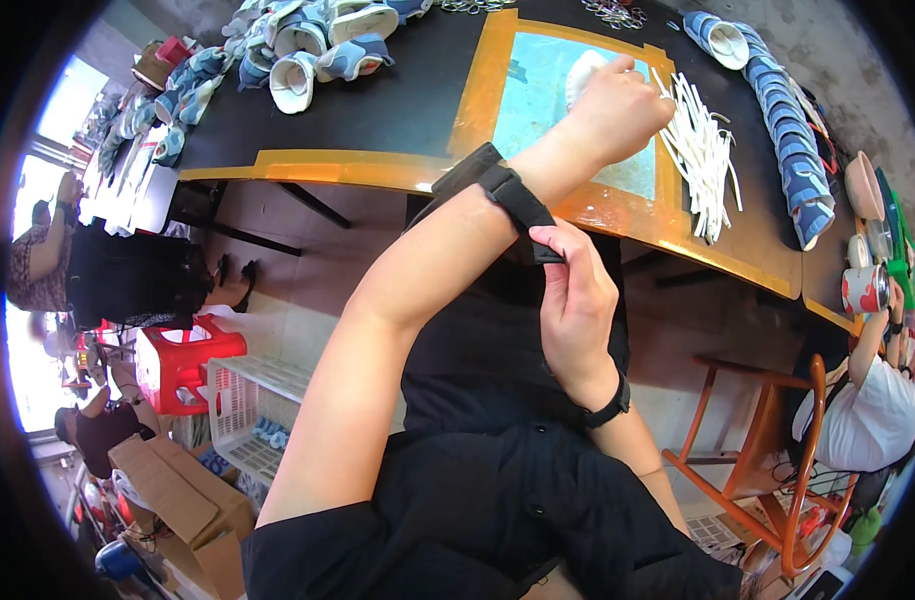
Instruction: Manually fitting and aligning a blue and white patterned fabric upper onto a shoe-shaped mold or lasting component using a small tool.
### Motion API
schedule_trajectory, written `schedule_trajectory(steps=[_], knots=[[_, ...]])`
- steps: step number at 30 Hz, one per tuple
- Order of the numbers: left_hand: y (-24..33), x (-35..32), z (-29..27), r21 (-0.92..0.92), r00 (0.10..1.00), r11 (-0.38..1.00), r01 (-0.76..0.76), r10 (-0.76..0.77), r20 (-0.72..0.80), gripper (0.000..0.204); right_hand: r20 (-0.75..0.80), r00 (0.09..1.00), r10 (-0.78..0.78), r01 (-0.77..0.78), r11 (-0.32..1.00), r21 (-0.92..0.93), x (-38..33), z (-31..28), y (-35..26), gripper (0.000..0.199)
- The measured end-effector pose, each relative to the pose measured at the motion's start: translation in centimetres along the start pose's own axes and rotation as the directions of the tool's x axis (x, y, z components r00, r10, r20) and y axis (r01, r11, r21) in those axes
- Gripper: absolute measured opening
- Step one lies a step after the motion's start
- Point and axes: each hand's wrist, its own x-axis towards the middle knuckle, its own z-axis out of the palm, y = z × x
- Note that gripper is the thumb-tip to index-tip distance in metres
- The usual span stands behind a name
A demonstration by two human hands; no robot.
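Note:
My left arm reaches across to the table, and my left hand (623,112) is closed in a fist above the light-blue sheet (538,100). Beside its knuckles lies a white, rounded piece (584,76), partly covered by the hand. A black strap (518,200) with a dark flat device (466,172) circles my left wrist. My right hand (581,300) pinches the strap's loose end between thumb and fingers, just below that wrist. Another black band (610,402) is on my right wrist. Right of my fist, white thin strips (703,160) lie in a loose bundle.
Blue-and-white small shoes (296,80) are heaped at the far left; a nested row of them (783,130) runs down the right. Orange tape (338,168) edges the dark table. A wooden chair (758,460), red stool (183,365), white crate (243,410) and cardboard box (183,500) surround me. Other people sit at both sides.

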Motion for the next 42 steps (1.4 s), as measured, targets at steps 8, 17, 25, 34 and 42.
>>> schedule_trajectory(steps=[8, 17, 25, 34, 42], knots=[[-0.4, -0.6, -0.2, -0.037, 0.994, 0.996, 0.077, -0.079, -0.072, 0.002, -0.091, 0.996, 0.023, -0.013, 0.994, 0.108, -1.1, 1.8, 1.5, 0.037], [-1.0, -0.4, -1.3, -0.037, 0.99, 0.99, 0.138, -0.139, -0.031, 0.005, -0.119, 0.99, -0.068, 0.072, 0.997, 0.028, -1.5, 2.3, 2.1, 0.045], [-1.5, -0.3, -1.4, -0.011, 0.984, 0.985, 0.174, -0.174, -0.031, 0.008, -0.131, 0.991, 0.012, 0.001, 0.995, 0.099, -1.3, 2.6, 2.1, 0.039], [-1.9, 0.5, -1.5, 0.001, 0.978, 0.98, 0.198, -0.197, -0.069, 0.006, -0.018, 1.0, 0.008, -0.006, 0.994, 0.107, -2.4, 3.0, 2.3, 0.026], [-2.3, 0.3, -1.6, 0.008, 0.97, 0.98, 0.199, -0.196, -0.143, 0.009, -0.055, 0.998, 0.021, -0.006, 0.968, 0.25, -2.1, 3.2, 2.7, 0.03]])
